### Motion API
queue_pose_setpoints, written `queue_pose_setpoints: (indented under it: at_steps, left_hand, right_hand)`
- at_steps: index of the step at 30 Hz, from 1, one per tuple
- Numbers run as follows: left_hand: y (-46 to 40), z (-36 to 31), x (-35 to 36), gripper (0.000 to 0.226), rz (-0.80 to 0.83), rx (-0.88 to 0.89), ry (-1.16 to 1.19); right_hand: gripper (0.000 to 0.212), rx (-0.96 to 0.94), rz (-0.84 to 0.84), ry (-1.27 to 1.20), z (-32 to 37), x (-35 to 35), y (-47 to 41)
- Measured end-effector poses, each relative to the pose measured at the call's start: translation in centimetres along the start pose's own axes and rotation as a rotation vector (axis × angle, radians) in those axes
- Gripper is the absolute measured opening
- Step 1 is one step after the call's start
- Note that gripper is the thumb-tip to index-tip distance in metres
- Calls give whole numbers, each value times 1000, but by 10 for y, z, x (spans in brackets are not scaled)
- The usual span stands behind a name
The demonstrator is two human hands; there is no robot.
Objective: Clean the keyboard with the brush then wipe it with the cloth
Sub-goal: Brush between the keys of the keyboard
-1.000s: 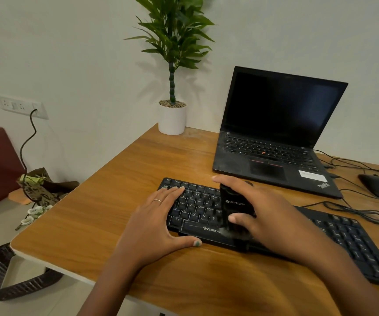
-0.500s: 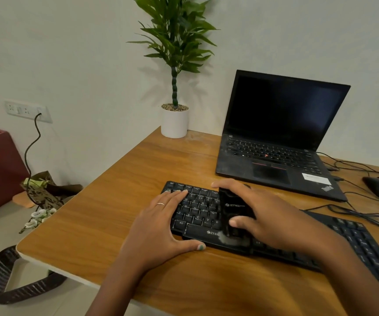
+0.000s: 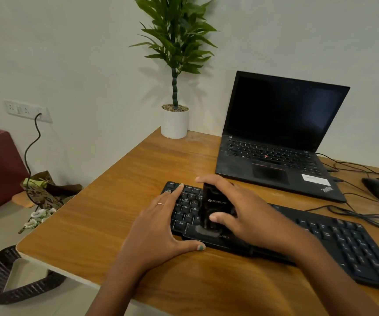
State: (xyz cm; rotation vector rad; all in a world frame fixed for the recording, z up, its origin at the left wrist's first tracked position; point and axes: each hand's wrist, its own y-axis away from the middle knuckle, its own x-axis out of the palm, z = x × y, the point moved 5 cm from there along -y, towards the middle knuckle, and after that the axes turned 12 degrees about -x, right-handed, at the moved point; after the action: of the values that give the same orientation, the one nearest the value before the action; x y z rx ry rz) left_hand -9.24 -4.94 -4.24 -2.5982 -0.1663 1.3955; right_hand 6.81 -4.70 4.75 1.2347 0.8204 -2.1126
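A: From the head camera, what are the hands doing?

B: The right hand is gripping the black brush, fingers curled round it, bristles down on the keyboard. The left hand is lying flat, fingers straight, pressing the keyboard's left end.

A: Where is the keyboard sitting?

B: On the counter, in front of the laptop.

A: How should the brushing go?

B: I think short, soft strokes along each row, pushing crumbs off the edge, while the flat hand is keeping the keyboard from sliding. I am not seeing the cloth anywhere.
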Motion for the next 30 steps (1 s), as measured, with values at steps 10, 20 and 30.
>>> queue_pose_setpoints:
  at_steps: [10, 20, 30]
  left_hand:
    - [-1, 3, 3, 120, 5, -2, 8]
    - [0, 2, 2, 121, -6, 10, 9]
    - [0, 0, 1, 122, -12, 23, 19]
  right_hand:
    - [68, -105, -155, -120, 14, -3, -7]
    - [65, -91, -86, -58, 14, -4, -9]
    - [64, -106, -176, -104, 9, 8, -7]
